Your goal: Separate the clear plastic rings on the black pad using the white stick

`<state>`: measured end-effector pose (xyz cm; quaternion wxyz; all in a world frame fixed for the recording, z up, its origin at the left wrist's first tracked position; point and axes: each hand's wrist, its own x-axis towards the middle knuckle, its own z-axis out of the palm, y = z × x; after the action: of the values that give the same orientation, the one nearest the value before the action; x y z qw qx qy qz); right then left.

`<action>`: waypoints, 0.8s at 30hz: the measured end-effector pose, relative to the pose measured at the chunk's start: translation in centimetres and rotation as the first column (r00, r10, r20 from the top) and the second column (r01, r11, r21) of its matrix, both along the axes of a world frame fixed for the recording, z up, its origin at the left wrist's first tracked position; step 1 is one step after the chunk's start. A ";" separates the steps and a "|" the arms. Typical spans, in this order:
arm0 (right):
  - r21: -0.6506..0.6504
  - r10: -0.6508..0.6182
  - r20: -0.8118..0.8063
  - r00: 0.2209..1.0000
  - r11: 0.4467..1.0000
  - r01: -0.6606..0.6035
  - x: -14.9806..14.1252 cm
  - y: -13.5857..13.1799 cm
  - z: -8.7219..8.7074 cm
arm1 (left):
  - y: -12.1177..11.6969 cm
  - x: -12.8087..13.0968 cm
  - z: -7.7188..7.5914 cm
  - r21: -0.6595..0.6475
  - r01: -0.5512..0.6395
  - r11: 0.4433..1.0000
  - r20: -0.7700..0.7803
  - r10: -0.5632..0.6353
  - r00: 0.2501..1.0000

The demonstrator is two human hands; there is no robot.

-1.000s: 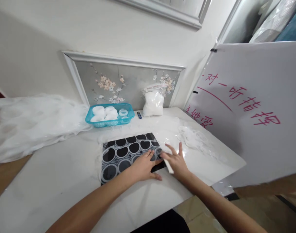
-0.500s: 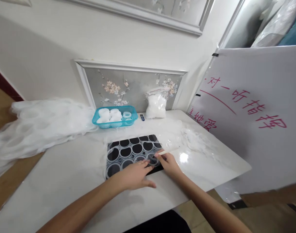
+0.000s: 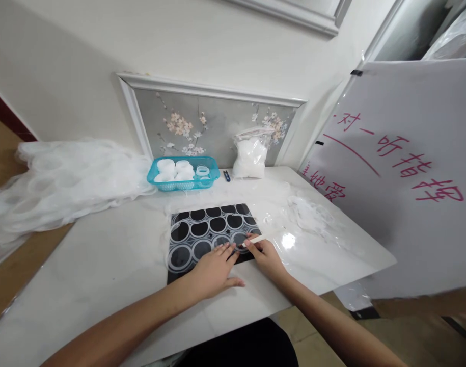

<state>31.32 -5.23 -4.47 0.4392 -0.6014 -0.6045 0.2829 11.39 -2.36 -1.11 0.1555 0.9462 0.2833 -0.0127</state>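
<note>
While the left hand (image 3: 214, 270) lies flat on the mat (image 3: 196, 229), fingers slightly spread, its grip open with nothing in hold, the right hand (image 3: 268, 259) has its grip pinched shut on a slim white tool (image 3: 254, 241), tip down at the mat's right part. The mat, black with pale rings, lies on the bench (image 3: 106, 275). Beyond the mat are a blue basket (image 3: 213, 177) of white pieces, a clipper (image 3: 226, 176) and a plump clear bag (image 3: 250, 155); right of it, white scraps (image 3: 311, 215).
</note>
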 end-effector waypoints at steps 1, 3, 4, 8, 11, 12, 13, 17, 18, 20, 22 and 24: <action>-0.005 0.001 -0.001 1.000 1.000 -0.001 0.0 0.0 0.1 | 0.0 0.0 0.0 -0.006 0.002 1.000 -0.014 -0.002 1.000; -0.007 0.009 0.019 1.000 1.000 -0.009 0.1 0.0 0.3 | 0.0 0.0 0.0 -0.013 0.000 1.000 -0.021 -0.001 1.000; -0.001 0.014 0.044 0.999 1.000 -0.014 0.0 -0.1 0.4 | 0.0 -0.1 -0.1 -0.017 -0.005 1.000 -0.009 0.005 1.000; 0.101 0.042 0.324 0.945 0.992 -0.079 -0.6 -1.5 0.2 | -0.1 -0.3 0.0 -0.059 -0.040 0.997 0.029 0.042 0.999; 0.171 0.093 0.588 0.803 0.957 -0.235 -0.9 -2.4 0.0 | -0.3 -0.4 0.4 -0.115 -0.045 0.992 -0.005 0.045 0.999; 0.168 0.112 0.642 0.758 0.945 -0.282 -0.8 -2.2 0.2 | -0.4 -0.5 0.6 -0.126 -0.047 0.991 -0.009 0.047 0.999; 0.161 0.120 0.674 0.729 0.939 -0.303 -0.4 -1.8 0.7 | -0.5 -0.5 0.7 -0.132 -0.051 0.990 -0.012 0.050 0.999; 0.265 -0.195 0.623 0.757 0.964 0.030 2.3 2.4 3.9 | -0.5 -0.7 1.7 -0.151 -0.064 0.987 -0.049 0.057 0.997; 0.329 -0.390 0.553 0.736 0.914 0.238 2.8 3.4 4.5 | -0.5 -0.8 2.0 -0.162 -0.058 0.985 -0.053 0.050 0.997; 0.308 -0.446 0.488 0.750 0.892 0.330 2.9 4.3 4.9 | -0.4 -1.1 2.7 -0.190 -0.033 0.981 -0.046 0.024 0.999; 0.208 -0.243 0.454 0.858 0.965 0.163 1.5 3.7 4.0 | -0.4 -1.6 3.3 -0.193 -0.003 0.981 -0.033 -0.003 0.999; 0.136 -0.028 0.362 0.932 0.990 -0.023 -0.8 2.1 2.4 | -0.6 -2.3 3.5 -0.157 0.017 0.987 -0.037 -0.023 0.999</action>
<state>30.54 -3.14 -2.05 0.3608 -0.6122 -0.6926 0.1240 9.05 -2.92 2.37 0.2238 0.9334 0.2751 -0.0548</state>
